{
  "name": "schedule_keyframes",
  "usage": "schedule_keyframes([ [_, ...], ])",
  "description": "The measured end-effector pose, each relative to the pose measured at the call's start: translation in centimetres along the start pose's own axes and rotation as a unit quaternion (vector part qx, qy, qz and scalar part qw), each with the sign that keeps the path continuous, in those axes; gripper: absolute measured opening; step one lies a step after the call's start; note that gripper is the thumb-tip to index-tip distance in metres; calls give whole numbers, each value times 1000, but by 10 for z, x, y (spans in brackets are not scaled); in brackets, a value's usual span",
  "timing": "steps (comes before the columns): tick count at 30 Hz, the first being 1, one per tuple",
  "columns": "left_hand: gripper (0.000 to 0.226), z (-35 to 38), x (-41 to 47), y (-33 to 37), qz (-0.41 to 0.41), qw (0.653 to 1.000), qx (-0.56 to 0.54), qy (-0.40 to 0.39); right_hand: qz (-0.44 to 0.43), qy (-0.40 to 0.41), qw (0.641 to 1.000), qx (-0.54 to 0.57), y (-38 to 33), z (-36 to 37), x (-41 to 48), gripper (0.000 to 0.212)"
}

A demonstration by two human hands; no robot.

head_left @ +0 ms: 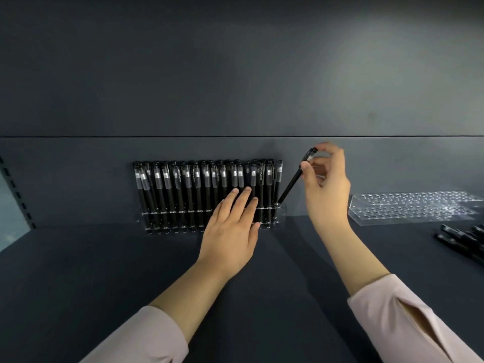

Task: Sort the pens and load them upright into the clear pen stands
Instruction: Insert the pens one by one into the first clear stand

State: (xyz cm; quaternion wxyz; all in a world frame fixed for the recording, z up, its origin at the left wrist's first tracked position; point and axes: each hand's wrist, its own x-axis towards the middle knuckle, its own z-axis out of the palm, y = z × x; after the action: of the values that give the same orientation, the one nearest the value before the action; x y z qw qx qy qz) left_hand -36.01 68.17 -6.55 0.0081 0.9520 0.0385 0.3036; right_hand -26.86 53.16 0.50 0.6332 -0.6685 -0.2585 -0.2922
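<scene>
A clear pen stand (282, 214) sits against the back wall of a dark shelf, packed with several upright black pens (180, 189). My left hand (233, 229) lies flat with straight fingers against the front of the pens and the stand. My right hand (324, 184) pinches one black pen (293, 180) near its cap. That pen is tilted, its lower tip at the right end of the stand. A second, empty clear pen stand (408, 208) with rows of holes stands to the right.
Several loose black pens (461, 242) lie on the shelf at the far right edge. The dark shelf surface (104, 271) stretches to the front and left. A slotted upright rail (15, 189) runs down the left side.
</scene>
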Motion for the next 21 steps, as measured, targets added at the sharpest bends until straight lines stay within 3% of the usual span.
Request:
schedule_keyframes([
  [7, 56, 4, -1, -1, 2, 1000, 16, -25, -36, -38, 998, -26, 3, 6, 0, 33],
  [16, 62, 4, -1, -3, 1, 998, 65, 13, -72, -70, 990, -100, 17, 14, -4, 37],
  [21, 65, 9, 0, -5, 2, 998, 59, 16, -106, -127, 973, -159, 19, 23, -11, 37],
])
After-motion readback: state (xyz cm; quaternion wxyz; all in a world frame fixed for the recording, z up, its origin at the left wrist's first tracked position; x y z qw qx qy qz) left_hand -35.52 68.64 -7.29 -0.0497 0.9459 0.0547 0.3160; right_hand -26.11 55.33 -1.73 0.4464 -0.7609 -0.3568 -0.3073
